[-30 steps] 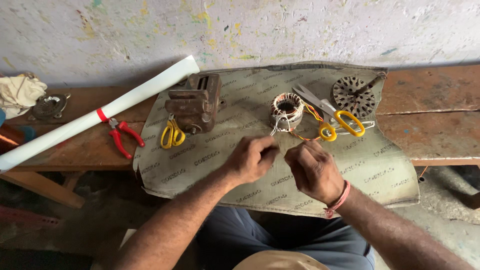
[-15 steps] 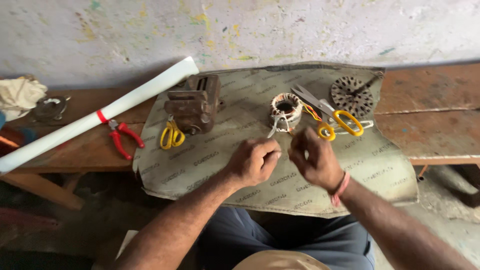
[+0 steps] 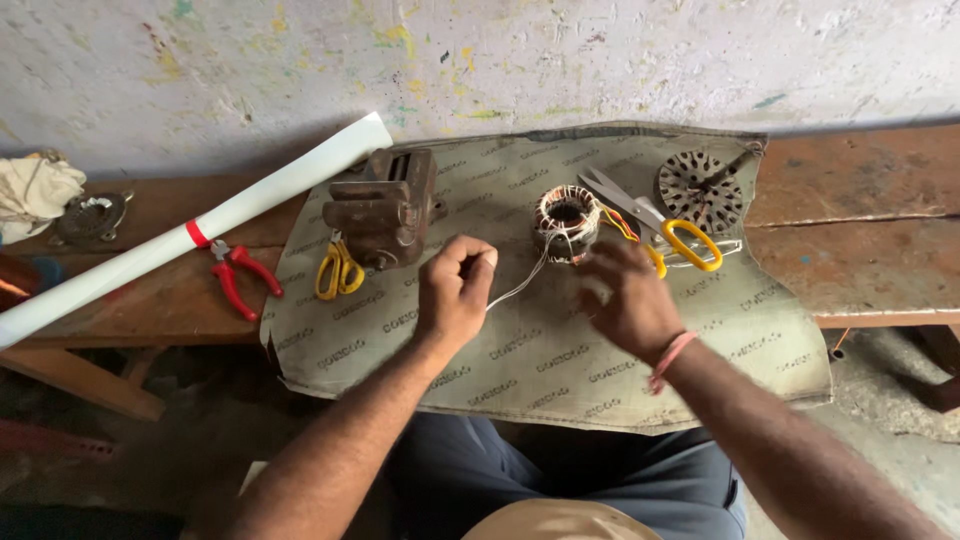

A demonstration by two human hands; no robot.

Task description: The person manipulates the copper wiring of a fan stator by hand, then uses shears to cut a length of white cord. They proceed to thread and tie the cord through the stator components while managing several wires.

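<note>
Head view: two hands worked a wire at a wound coil (image 3: 566, 220).
Left hand (image 3: 452, 295) pinched the wire (image 3: 520, 283) just beside the coil; right hand (image 3: 628, 300), fingers spread, gripped nothing; yellow scissors (image 3: 660, 228) lay beside it.

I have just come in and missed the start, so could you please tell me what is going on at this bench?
A person sits at a wooden bench covered with a grey mat. The left hand pinches a thin white wire that runs to a small wound coil on the mat. The right hand hovers just in front of the coil. Yellow-handled scissors, a round slotted metal disc, a rusty metal block, red pliers and a white tube lie around them.
</note>
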